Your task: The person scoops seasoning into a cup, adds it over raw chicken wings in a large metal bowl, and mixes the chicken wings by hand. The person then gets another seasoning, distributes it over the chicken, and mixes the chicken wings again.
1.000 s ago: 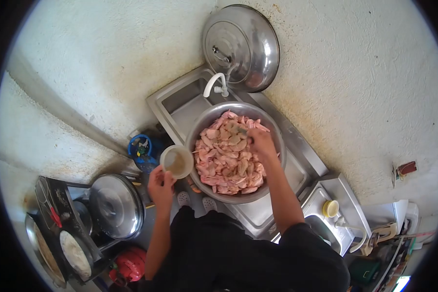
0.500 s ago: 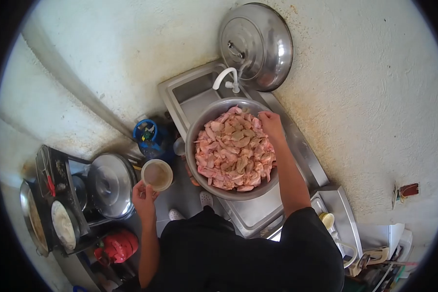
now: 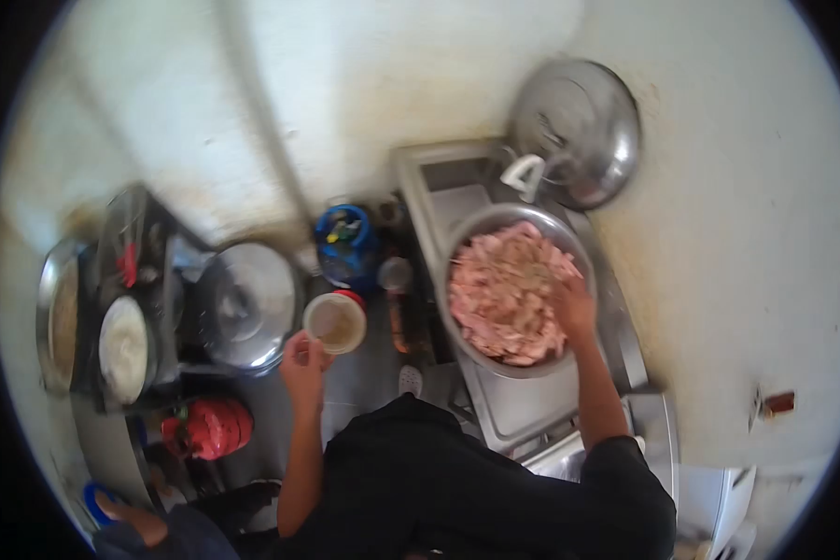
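A wide metal bowl [image 3: 456, 338] heaped with pieces of raw meat [image 3: 504, 294] rests across the sink unit. My right hand [image 3: 574, 308] is at the right side of the heap, its fingers blurred against the meat; whether they hold any is unclear. To the left of the bowl, my left hand [image 3: 306, 362] grips the rim of a small round tub [image 3: 336, 323] with a brownish content. Something red shows just behind the tub's upper edge.
A large metal lid [image 3: 583, 131] leans on the wall behind the white faucet [image 3: 525, 175]. Left are a blue gas cylinder [image 3: 345, 252], a lidded pot [image 3: 248, 303], a pan of white food [image 3: 124, 350] and a red cylinder [image 3: 210, 427]. Another person's arm [image 3: 140, 521] shows lower left.
The view has turned, so the bowl and sink appear further right. My right hand has moved from the bowl's upper right edge down onto the meat. Another person's arm has come into view.
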Motion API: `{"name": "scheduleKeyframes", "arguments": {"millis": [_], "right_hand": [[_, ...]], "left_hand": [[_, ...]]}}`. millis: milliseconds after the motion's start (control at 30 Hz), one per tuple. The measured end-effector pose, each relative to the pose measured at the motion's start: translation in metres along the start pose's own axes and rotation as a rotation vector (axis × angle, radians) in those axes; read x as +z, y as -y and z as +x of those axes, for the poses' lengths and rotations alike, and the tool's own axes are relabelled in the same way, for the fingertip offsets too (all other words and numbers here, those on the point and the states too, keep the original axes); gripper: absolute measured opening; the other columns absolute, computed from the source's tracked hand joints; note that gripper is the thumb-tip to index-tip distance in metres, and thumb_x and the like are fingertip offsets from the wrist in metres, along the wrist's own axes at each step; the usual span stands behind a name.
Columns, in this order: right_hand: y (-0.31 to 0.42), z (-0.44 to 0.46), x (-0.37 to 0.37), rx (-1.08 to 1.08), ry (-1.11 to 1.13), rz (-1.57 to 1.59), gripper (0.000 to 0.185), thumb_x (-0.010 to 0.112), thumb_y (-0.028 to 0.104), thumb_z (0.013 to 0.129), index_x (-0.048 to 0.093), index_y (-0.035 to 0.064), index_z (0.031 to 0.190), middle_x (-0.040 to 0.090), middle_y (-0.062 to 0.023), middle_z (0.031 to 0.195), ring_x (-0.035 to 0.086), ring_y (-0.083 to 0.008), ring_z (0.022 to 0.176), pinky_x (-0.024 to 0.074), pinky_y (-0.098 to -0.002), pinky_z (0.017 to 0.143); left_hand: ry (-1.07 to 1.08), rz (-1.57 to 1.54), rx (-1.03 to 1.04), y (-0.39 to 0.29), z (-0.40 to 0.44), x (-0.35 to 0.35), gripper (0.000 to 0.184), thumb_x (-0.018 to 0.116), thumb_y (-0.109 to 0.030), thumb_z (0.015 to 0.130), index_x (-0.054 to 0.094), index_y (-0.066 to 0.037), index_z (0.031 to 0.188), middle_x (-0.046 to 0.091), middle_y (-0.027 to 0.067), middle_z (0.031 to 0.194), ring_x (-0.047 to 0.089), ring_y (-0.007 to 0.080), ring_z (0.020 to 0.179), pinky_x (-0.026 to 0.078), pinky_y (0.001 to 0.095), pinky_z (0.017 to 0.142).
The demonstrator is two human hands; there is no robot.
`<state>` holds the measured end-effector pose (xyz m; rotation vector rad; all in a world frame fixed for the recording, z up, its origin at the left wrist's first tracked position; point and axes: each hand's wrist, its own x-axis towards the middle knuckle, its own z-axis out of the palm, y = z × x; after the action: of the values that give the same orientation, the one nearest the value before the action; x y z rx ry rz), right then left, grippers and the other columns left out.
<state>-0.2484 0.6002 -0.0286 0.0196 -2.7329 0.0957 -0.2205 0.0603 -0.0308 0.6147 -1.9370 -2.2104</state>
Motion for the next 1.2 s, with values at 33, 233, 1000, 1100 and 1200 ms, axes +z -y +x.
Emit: {"name": "scheduleKeyframes", "arguments": {"millis": [33, 233, 1000, 1100, 1200], "right_hand": [[-0.024, -0.014, 0.021, 0.208, 0.101, -0.078, 0.025, 0.062, 0.018, 0.09, 0.068, 0.0078, 0.111, 0.064, -0.0154, 0.111, 0.061, -0.0356, 0.109, 0.0523, -0.0483, 0.086], [0.17, 0.021, -0.019, 0.216, 0.006, 0.698, 0.024, 0.061, 0.014, 0.096, 0.068, -0.0023, 0.113, 0.067, -0.0153, 0.105, 0.062, -0.0277, 0.103, 0.0476, -0.0367, 0.093], [0.85, -0.322, -0.159, -2.241, 0.898, 0.95, 0.043, 0.074, 0.028, 0.087, 0.068, 0.0097, 0.126, 0.055, -0.012, 0.096, 0.054, -0.0295, 0.095, 0.0474, -0.0412, 0.087], [0.87, -0.38, -0.17, -2.178, 1.221, 0.943, 0.04, 0.074, 0.028, 0.088, 0.069, 0.0102, 0.124, 0.056, -0.0135, 0.098, 0.056, -0.0302, 0.094, 0.0485, -0.0404, 0.087], [0.892, -0.452, -0.117, -2.189, 1.291, 0.666, 0.038, 0.074, 0.033, 0.089, 0.071, 0.0112, 0.12, 0.06, -0.0131, 0.094, 0.06, -0.0298, 0.087, 0.0512, -0.0395, 0.081]], "left_hand": [[0.025, 0.019, 0.031, -0.002, -0.001, -0.013, 0.025, 0.065, -0.012, 0.098, 0.06, 0.0, 0.119, 0.062, 0.0072, 0.097, 0.067, 0.0166, 0.085, 0.062, 0.0311, 0.072], [-0.083, 0.068, 0.124, 0.03, -0.025, -0.103, 0.024, 0.069, -0.018, 0.095, 0.064, -0.003, 0.114, 0.069, 0.0068, 0.083, 0.069, 0.0127, 0.071, 0.056, 0.0285, 0.063], [-1.585, -0.782, 0.154, 0.089, -0.456, -0.373, 0.029, 0.067, -0.01, 0.097, 0.061, 0.003, 0.122, 0.063, 0.0098, 0.102, 0.069, 0.0215, 0.092, 0.065, 0.038, 0.078], [-1.845, -0.815, 0.269, 0.114, -0.538, -0.38, 0.028, 0.066, -0.009, 0.096, 0.06, 0.002, 0.122, 0.063, 0.0101, 0.102, 0.069, 0.0222, 0.09, 0.066, 0.0395, 0.077], [-2.042, -0.86, 0.35, 0.136, -0.628, -0.402, 0.028, 0.065, -0.007, 0.095, 0.059, 0.002, 0.121, 0.064, 0.0108, 0.101, 0.069, 0.0221, 0.088, 0.066, 0.0402, 0.076]]}}
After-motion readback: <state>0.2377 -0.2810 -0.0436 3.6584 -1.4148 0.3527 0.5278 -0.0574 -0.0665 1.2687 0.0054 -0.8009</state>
